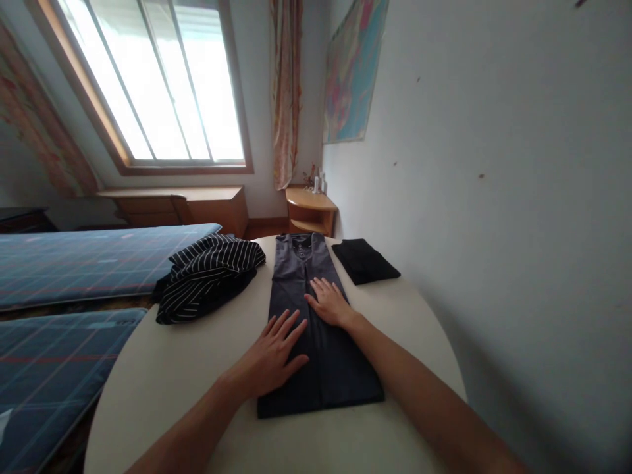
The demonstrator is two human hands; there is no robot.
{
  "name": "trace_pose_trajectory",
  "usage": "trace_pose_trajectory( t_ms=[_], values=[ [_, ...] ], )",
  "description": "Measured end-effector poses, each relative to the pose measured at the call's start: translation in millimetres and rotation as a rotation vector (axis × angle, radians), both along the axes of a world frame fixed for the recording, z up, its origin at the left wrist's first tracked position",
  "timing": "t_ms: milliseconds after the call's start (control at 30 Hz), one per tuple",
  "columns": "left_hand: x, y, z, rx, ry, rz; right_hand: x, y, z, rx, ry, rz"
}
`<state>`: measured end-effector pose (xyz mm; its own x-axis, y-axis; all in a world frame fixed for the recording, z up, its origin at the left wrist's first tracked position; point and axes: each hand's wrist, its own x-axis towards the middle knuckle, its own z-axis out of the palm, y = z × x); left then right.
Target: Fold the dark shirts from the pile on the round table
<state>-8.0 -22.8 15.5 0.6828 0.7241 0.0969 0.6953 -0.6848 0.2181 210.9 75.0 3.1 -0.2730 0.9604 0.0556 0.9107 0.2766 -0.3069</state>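
A dark grey-blue garment point(320, 375), folded into a long narrow shape, lies on the round white table point(182, 395), its collar and label at the far end. Flat on its left edge rests my left hand point(274, 355), fingers spread, holding nothing. My right hand point(330, 301) lies farther up, on the right half of the cloth, its fingers apart and also holding nothing. A black folded cloth point(365, 261) sits right of the collar. To the left is a loosely heaped black garment with white stripes point(210, 276).
Two blue plaid mattresses point(99, 263) are beyond the table's left side. A white wall point(494, 217) runs close along the right. Behind the table stand a small corner shelf point(311, 199) and a low wooden cabinet point(217, 204) under the window.
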Motion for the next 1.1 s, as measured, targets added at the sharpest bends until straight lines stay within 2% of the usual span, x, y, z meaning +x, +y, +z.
trace_pose_trajectory(
  t_ms=[167, 333, 533, 833, 933, 1100],
  values=[
    [-7, 0, 12.2, -0.116, 0.108, 0.124, 10, -47, 8.7, -0.101, -0.049, 0.129],
    [-8, -18, 24.7, -0.240, 0.132, 0.108, 20, -70, 14.3, -0.097, 0.002, 0.196],
    [-10, -28, 29.4, -0.347, 0.153, 0.011, 25, -80, 14.5, -0.097, -0.008, 0.237],
    [-7, -24, 28.7, -0.326, 0.167, 0.037, 17, -82, 12.7, -0.064, -0.051, 0.162],
    [-6, -30, 33.9, -0.339, 0.152, 0.013, 20, -83, 13.8, -0.080, -0.054, 0.194],
    [0, -44, 46.4, -0.271, 0.002, -0.057, 25, -87, 18.2, -0.097, -0.030, 0.247]
  ],
)
